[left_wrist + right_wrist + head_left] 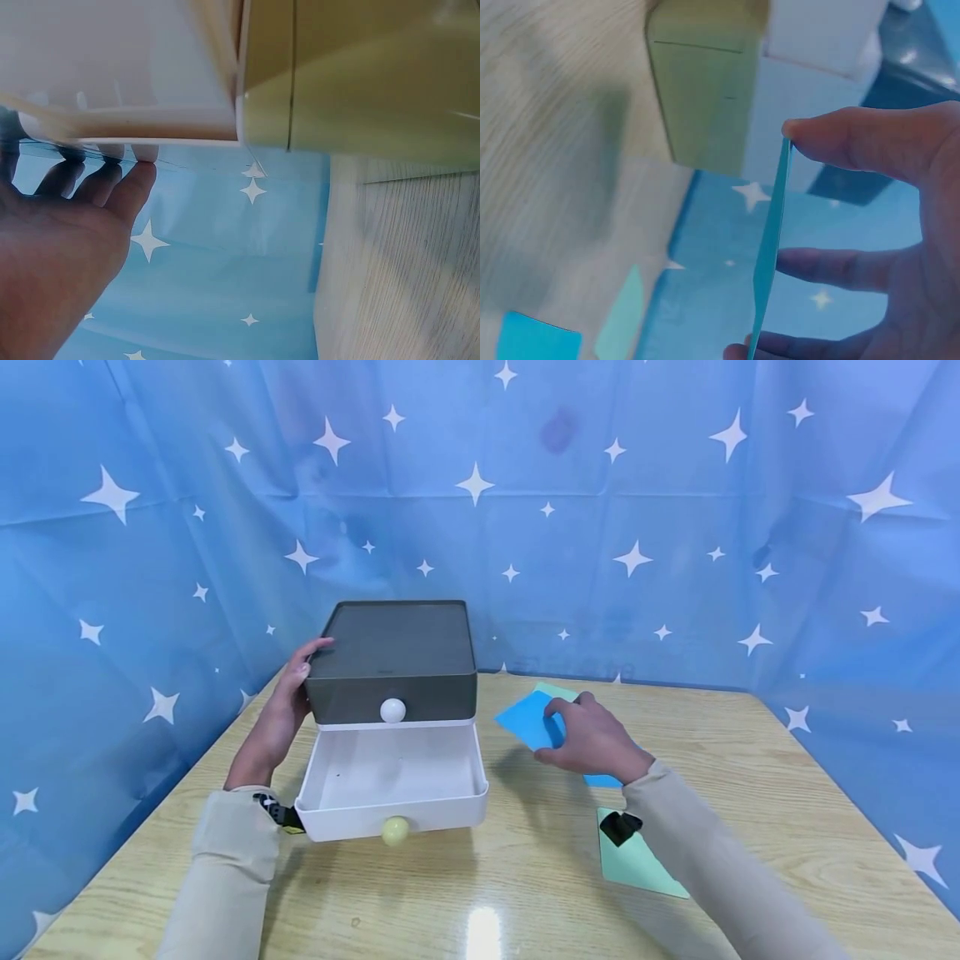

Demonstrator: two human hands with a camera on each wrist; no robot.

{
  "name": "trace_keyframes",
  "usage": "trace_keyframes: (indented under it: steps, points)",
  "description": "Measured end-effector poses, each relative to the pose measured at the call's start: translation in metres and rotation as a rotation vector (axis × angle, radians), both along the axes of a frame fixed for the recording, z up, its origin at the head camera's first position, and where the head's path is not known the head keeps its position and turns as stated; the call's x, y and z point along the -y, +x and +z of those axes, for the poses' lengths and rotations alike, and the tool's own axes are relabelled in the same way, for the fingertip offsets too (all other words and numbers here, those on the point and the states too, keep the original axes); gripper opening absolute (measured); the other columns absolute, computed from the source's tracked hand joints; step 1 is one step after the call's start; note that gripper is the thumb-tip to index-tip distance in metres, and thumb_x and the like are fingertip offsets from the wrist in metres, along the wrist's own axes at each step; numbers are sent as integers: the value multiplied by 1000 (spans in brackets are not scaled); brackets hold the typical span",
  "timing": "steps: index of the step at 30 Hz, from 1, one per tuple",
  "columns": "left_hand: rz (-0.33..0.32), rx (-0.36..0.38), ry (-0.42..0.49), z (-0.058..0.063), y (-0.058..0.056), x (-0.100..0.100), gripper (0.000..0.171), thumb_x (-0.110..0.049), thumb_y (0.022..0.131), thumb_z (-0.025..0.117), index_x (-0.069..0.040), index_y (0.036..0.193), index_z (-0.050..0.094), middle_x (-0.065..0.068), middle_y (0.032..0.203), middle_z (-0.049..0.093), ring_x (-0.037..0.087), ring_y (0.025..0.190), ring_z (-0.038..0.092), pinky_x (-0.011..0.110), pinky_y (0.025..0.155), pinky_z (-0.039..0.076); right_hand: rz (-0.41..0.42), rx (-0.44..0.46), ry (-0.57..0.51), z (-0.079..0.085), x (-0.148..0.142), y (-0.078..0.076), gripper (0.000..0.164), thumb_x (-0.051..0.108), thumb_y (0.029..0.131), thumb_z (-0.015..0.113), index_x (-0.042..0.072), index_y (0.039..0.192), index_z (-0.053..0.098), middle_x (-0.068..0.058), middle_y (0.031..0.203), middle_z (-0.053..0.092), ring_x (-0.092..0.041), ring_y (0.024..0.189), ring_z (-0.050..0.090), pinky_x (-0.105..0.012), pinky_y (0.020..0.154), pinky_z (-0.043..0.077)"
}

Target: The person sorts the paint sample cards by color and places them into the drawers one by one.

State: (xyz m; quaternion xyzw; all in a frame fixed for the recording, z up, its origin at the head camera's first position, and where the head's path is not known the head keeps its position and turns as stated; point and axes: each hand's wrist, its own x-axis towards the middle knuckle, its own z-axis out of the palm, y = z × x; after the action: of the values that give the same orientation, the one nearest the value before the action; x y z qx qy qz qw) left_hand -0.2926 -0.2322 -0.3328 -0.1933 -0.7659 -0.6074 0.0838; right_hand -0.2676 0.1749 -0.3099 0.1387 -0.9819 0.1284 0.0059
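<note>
A small drawer cabinet (405, 639) with a dark grey top tier stands left of centre. Its white drawer (450, 815) is pulled out toward me, and nothing lies inside. My left hand (272, 727) rests against the cabinet's left side, its fingertips touching the wall in the left wrist view. To the right of the cabinet, my right hand (592, 739) pinches a blue sheet of paper (521, 720) by its edges. In the right wrist view the sheet (769, 240) appears nearly edge-on between thumb and fingers.
Around the right arm lie a light green sheet (637, 867), another blue sheet (602, 781) and a green sheet (558, 690) farther back. A white knob (392, 711) and a yellowish knob (395, 831) stick out in front. A blue starry curtain (555, 577) surrounds the wooden table (750, 793).
</note>
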Motion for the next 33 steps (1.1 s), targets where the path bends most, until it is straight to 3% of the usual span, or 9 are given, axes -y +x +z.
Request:
trace_keyframes:
  steps: [5, 14, 23, 27, 33]
  points:
    - [0, -5, 2, 0, 0, 1, 56, -49, 106, 17, -31, 159, 24, 6, 168, 6, 39, 149, 14, 73, 116, 9, 19, -42, -44, 12, -3, 15, 61, 38, 82, 77, 9, 132, 59, -23, 125, 55, -35, 111, 53, -47, 79, 52]
    - [3, 7, 2, 0, 0, -1, 56, -50, 106, 17, -32, 159, 24, 4, 169, 4, 38, 150, 12, 73, 116, 9, 74, -101, -78, 31, -3, 45, 58, 36, 80, 79, 12, 130, 61, -20, 125, 55, -31, 106, 55, -44, 77, 52]
    - [6, 0, 11, 1, 0, -1, 56, -50, 106, 17, -33, 158, 25, 5, 168, 7, 38, 149, 15, 72, 116, 10, 200, -66, -90, 48, 1, 74, 53, 37, 79, 82, 19, 125, 64, -12, 127, 58, -25, 101, 58, -37, 78, 52]
    - [-4, -6, 25, 0, -1, -2, 56, -49, 106, 18, -31, 158, 26, 5, 168, 7, 37, 149, 15, 70, 116, 11, 268, -27, -113, 51, 9, 80, 49, 35, 79, 83, 22, 123, 65, -8, 129, 58, -26, 109, 59, -41, 84, 54]
    - [-11, -11, 27, -2, -2, -1, 56, -48, 106, 18, -30, 158, 25, 6, 167, 7, 37, 148, 16, 69, 115, 12, 391, -21, -123, 50, 26, 76, 48, 37, 80, 83, 21, 122, 65, -6, 128, 58, -23, 111, 58, -42, 90, 53]
